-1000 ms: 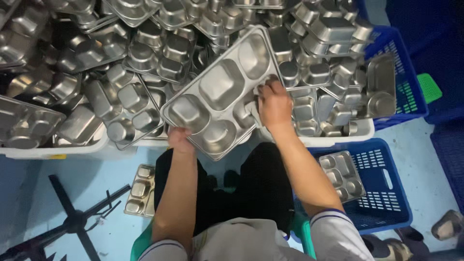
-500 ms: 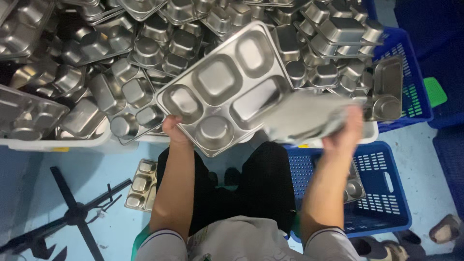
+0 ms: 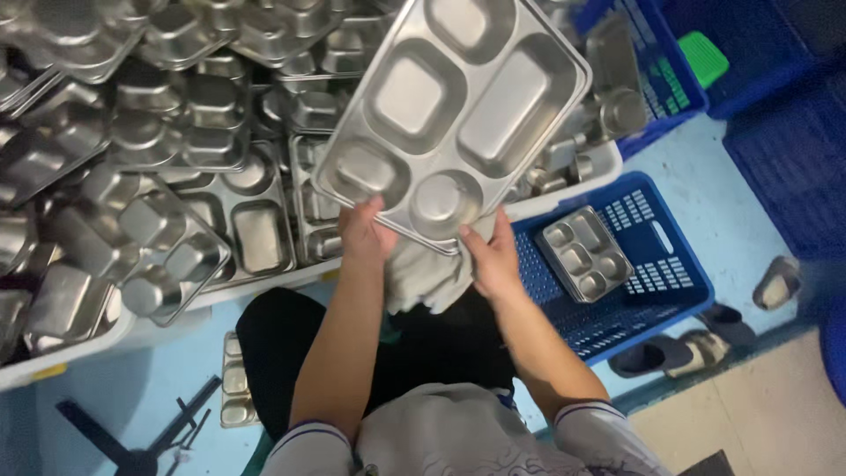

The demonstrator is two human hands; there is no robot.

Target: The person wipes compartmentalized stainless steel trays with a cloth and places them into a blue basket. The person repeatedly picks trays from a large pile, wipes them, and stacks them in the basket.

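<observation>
At the centre of the frame, the left hand grips the lower edge of a steel tray, tilted up. The right hand presses a grey cloth beneath it. Lower right, another tray lies in a blue crate.

Glossy smooth metal tray, soft matt grey cloth, blue plastic crate

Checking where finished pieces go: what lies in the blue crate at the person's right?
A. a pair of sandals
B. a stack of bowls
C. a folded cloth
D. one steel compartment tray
D: a single steel compartment tray lies in the blue crate; the sandals sit on the floor outside it.
</observation>
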